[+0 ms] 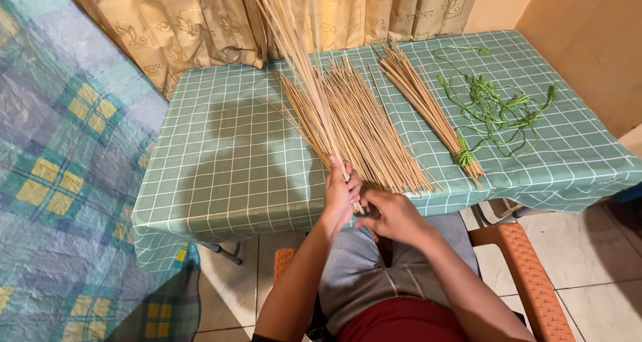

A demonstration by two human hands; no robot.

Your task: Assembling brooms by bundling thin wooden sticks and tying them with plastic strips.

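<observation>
The left hand point(340, 193) closes around a handful of thin tan sticks point(294, 54) near their lower ends, at the near edge of the table point(221, 181); the sticks rise from the fist and lean up and to the left, their tops running past the curtain point(187, 21) and out of view. The right hand point(394, 215) sits just beside the left, fingers curled toward the stick ends below the fist; whether it pinches one cannot be told. Both hands hover over the person's lap, just off the table edge. On the green checked cloth lies a loose pile point(364, 128) of the same sticks, fanned out and pointing away from the person, its near ends close to the hands. To its right lies a bundle point(428, 108) bound near its lower end with a green tie point(463, 156). Farther right, loose green strips point(498, 104) lie tangled on the cloth. The person sits on an orange chair point(528, 275). A checked blanket point(60, 181) fills the left side.
</observation>
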